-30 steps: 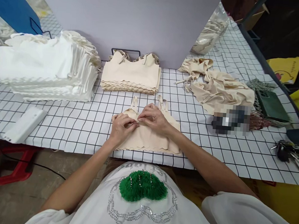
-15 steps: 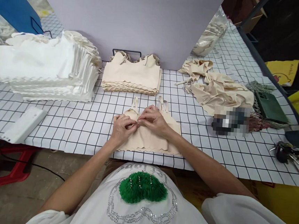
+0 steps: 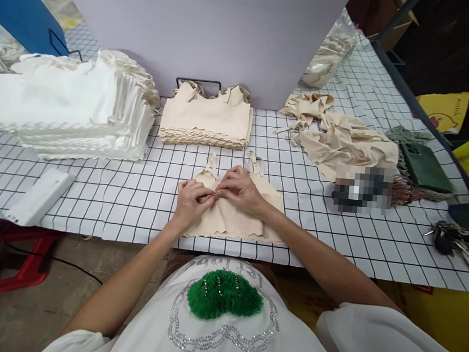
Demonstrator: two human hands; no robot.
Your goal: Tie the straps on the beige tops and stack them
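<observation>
A beige camisole top [image 3: 234,220] with thin straps and a wavy hem lies flat on the checked tablecloth in front of me. Over its upper middle, the fingertips of my left hand [image 3: 193,200] are pinched together at the neckline edge. My right hand [image 3: 241,190] pinches the same spot from the other side, so the two sets of fingertips meet. A thin pale edge or strip shows between them; its exact form is too small to make out. Just beyond the hands sits a neat stack of folded beige tops [image 3: 206,121].
A tall pile of white garments [image 3: 60,100] stands at left, near a white power strip [image 3: 41,197]. Crumpled beige garments [image 3: 348,142], a dark green phone-like case [image 3: 428,168] and keys [image 3: 450,239] lie at right. A grey-white panel [image 3: 206,31] rises at the back.
Both hands stay pinched at the same place on the top. The view has shifted very slightly; nothing else visibly differs.
</observation>
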